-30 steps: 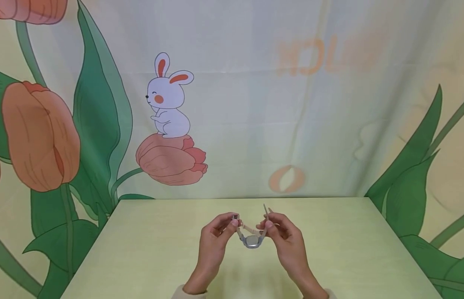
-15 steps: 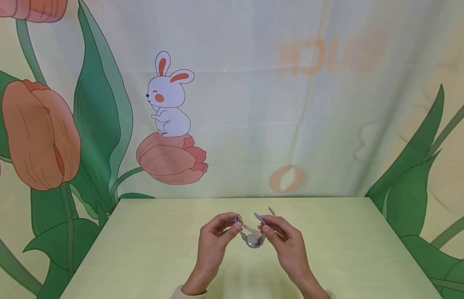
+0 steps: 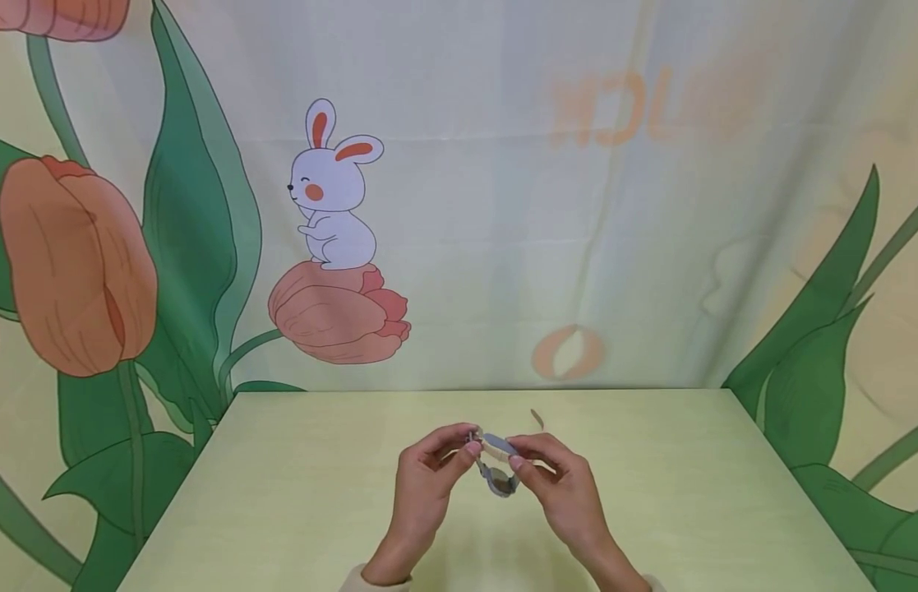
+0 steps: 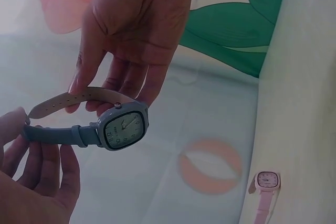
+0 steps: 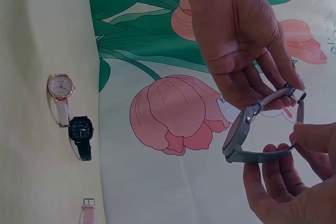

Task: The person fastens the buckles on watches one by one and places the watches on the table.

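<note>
A grey-blue wristwatch [image 4: 124, 127] with a squarish case is held in the air between both hands, its strap bent into a loop. My left hand [image 3: 423, 485] pinches the buckle end of the strap between thumb and fingers. With thumb and fingertips, my right hand [image 3: 573, 487] grips the other strap half, which has holes and a pale inner side. In the left wrist view the holed strap's tip [image 4: 38, 112] lies close to the left thumb. The buckle is mostly covered by fingers in that view, and whether the tip passes through it I cannot tell.
On the pale green table [image 3: 281, 493] lie other watches: a pink watch [image 4: 268, 180], a rose-gold watch with a white strap [image 5: 62, 86] and a black watch [image 5: 81, 129]. A brownish strap end [image 3: 537, 419] shows beyond the right hand. A printed curtain [image 3: 459, 205] hangs behind.
The strap's free end, which pointed up from my right hand, has swung left toward the buckle. My right hand has shifted slightly left, and the watch case has turned. The left hand is nearly still.
</note>
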The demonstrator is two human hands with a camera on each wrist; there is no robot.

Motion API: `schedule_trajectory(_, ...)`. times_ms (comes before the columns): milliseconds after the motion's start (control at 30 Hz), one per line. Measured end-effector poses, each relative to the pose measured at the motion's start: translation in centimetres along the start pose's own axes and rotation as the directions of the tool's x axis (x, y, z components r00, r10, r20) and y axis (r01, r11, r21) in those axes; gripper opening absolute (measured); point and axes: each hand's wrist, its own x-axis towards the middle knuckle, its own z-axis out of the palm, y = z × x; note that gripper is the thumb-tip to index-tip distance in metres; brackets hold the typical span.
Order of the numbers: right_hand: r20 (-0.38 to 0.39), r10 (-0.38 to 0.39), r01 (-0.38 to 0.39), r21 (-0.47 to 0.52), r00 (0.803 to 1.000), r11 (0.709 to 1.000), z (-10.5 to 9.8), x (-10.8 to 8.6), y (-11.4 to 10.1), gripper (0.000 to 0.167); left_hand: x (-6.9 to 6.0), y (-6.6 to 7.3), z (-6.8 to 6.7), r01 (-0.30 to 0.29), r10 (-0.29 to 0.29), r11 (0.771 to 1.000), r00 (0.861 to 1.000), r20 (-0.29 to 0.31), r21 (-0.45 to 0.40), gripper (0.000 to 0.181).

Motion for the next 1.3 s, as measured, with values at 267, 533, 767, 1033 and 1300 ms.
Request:
schedule_trajectory(267, 0.008, 0.018, -0.018, 0.001, 1.0, 1.0, 0.2, 0.0, -0.3, 0.021, -0.2, 0.0, 0.1, 0.011, -0.012, 0.999, 1.0, 0.019, 0.048, 0.023)
schedule_trajectory(533, 0.023, -0.01, 0.01, 0.006, 1.0, 1.0, 0.3, 0.0, -0.5, 0.021, -0.1, -0.2, 0.2, -0.009, 0.006, 0.997, 0.999, 0.036, 0.071, 0.022)
schedule_trajectory(767, 0.01, 0.039, -0.039, 0.021, 0.999, 0.999, 0.5, 0.0, -0.7, 0.022, -0.1, -0.6, 0.1, -0.002, -0.002, 0.996, 0.999, 0.046, 0.091, 0.019)
schedule_trajectory(1033, 0.012, 0.077, -0.077, 0.044, 0.997, 0.996, 0.5, 0.1, -0.9, 0.021, -0.2, -1.2, 0.2, 0.01, -0.016, 0.994, 0.998, 0.062, 0.109, 0.017)
schedule_trajectory(1300, 0.03, 0.051, -0.051, 0.004, 0.998, 0.999, 0.7, 0.0, -0.8, 0.028, -0.3, -0.9, 0.3, -0.019, 0.014, 0.993, 0.999, 0.048, 0.118, 0.021)
